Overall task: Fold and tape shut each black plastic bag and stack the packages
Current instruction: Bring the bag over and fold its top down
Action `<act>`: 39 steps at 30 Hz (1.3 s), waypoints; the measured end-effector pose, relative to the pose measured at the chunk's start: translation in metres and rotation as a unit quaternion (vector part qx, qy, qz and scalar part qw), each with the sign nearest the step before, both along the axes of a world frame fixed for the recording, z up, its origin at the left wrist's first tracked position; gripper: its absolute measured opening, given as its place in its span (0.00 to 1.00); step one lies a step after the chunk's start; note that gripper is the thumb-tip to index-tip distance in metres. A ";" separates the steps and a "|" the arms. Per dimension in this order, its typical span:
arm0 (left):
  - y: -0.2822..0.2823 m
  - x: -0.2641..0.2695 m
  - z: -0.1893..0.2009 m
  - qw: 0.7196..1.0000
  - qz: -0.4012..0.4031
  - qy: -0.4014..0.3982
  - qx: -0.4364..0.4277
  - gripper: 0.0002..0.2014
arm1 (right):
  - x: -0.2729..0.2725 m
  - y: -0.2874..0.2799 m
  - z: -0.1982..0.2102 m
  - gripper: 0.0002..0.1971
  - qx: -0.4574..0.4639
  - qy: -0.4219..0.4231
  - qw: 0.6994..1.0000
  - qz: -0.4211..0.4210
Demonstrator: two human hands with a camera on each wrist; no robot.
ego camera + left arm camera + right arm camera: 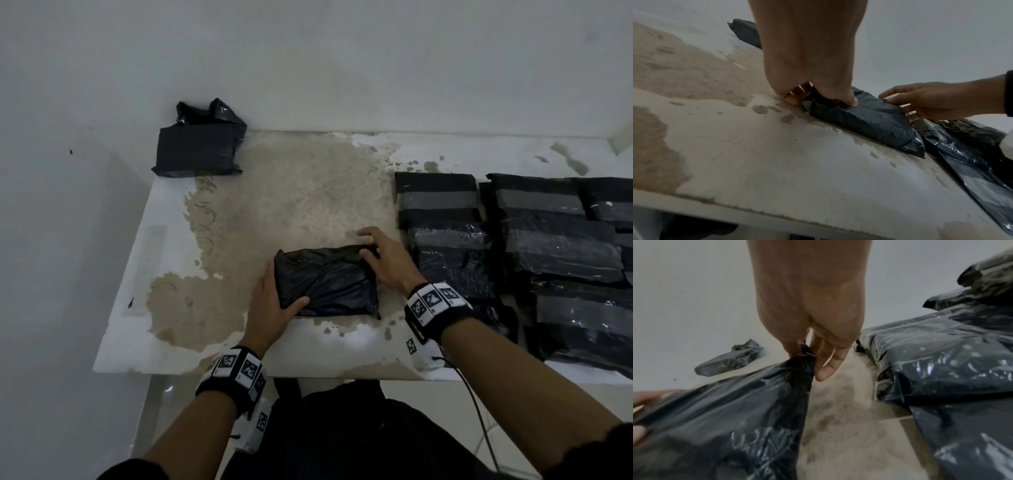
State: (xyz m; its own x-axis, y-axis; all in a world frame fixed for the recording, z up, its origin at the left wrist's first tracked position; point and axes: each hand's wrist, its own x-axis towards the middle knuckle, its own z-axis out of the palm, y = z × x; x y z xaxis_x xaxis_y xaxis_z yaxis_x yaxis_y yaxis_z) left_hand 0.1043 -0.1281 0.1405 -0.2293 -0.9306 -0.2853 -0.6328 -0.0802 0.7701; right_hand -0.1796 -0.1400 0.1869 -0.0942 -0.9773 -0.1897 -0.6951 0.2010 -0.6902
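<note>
A black plastic bag package [327,281] lies near the front middle of the worn table [294,192]. My left hand [274,301] grips its near left corner, thumb on top and fingers tucked under the edge [826,91]. My right hand [383,257] pinches bunched plastic at the bag's far right corner [805,356]. The same bag [869,120] shows between both hands in the left wrist view. One wrapped package [198,144] sits at the far left corner against the wall.
Several black bags with grey strips [513,246] lie overlapped on the table's right side, close to my right wrist. Worn brown patches cover the middle of the tabletop. White walls [308,68] border the table at the back and left.
</note>
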 end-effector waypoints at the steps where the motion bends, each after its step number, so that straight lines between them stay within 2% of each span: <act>1: -0.001 0.001 0.001 1.000 -0.002 -0.006 0.001 0.55 | 0.001 0.000 0.000 0.18 0.008 0.022 0.999 0.039; 3: -0.003 0.002 0.004 0.999 -0.016 -0.028 -0.011 0.56 | 0.000 -0.004 0.001 0.19 0.045 0.078 0.991 0.103; 6: -0.009 0.003 0.012 0.995 -0.039 -0.078 -0.041 0.57 | -0.003 -0.010 0.006 0.09 0.058 0.098 0.983 0.142; 9: -0.027 -0.004 0.022 0.983 -0.102 -0.122 -0.088 0.47 | -0.007 -0.007 0.009 0.09 0.028 0.079 0.985 0.154; 12: -0.055 -0.015 0.028 0.946 -0.202 -0.200 -0.157 0.33 | -0.008 -0.003 0.012 0.12 -0.005 0.064 0.986 0.152; 15: -0.080 -0.018 0.038 0.912 -0.261 -0.285 -0.141 0.21 | -0.008 0.003 0.013 0.13 -0.025 0.050 0.988 0.145; 18: -0.094 -0.017 0.044 0.881 -0.308 -0.336 -0.126 0.22 | -0.010 0.008 0.013 0.15 -0.034 0.031 0.990 0.132; 21: -0.097 -0.018 0.048 0.862 -0.348 -0.352 -0.109 0.22 | -0.012 0.010 0.009 0.15 -0.037 0.035 0.991 0.122; 24: -0.098 -0.015 0.050 0.869 -0.352 -0.327 -0.118 0.16 | -0.010 0.010 0.006 0.15 -0.033 0.043 0.992 0.116; 29: -0.102 -0.005 0.046 0.922 -0.298 -0.193 -0.154 0.05 | -0.011 0.010 0.004 0.14 -0.042 0.031 0.994 0.094; 32: -0.100 0.000 0.046 0.929 -0.285 -0.159 -0.176 0.01 | -0.013 0.010 0.004 0.13 -0.037 0.028 0.994 0.097; 35: -0.097 0.003 0.046 0.927 -0.296 -0.141 -0.181 0.05 | -0.013 0.011 0.004 0.13 -0.033 0.027 0.994 0.100; 39: -0.099 0.008 0.046 0.920 -0.320 -0.167 -0.151 0.13 | -0.015 0.013 0.004 0.13 -0.030 0.022 0.995 0.092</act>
State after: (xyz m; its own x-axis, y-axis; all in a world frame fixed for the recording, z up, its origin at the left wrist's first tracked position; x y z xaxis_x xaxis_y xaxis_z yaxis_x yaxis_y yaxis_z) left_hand 0.1120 -0.2272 0.1867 -0.7041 -0.6841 -0.1902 -0.6818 0.5765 0.4503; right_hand -0.1945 -0.1270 0.1911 0.0801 -0.9883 -0.1302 -0.7461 0.0272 -0.6653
